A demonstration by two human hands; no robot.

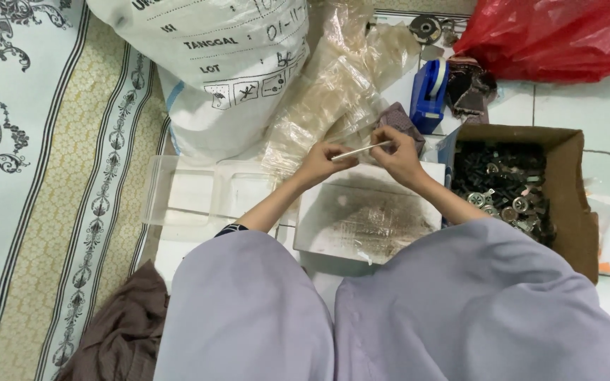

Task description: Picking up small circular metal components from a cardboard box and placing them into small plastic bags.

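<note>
On the tiled floor, above the white tray (404, 173), left hand (319, 162) and right hand (397, 152) have their fingers pinched shut on a thin rod (361, 150); steady alignment seems needed next

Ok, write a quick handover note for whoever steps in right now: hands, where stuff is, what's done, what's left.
Left hand and right hand each pinch one end of a thin pale strip, held level above the white tray.
Cardboard box of small dark metal parts sits to the right; blue tape dispenser beyond it.
Clear plastic sheets lie ahead by the white sack.
Done: nothing finished is visible.
Left: the box looks full.
</note>
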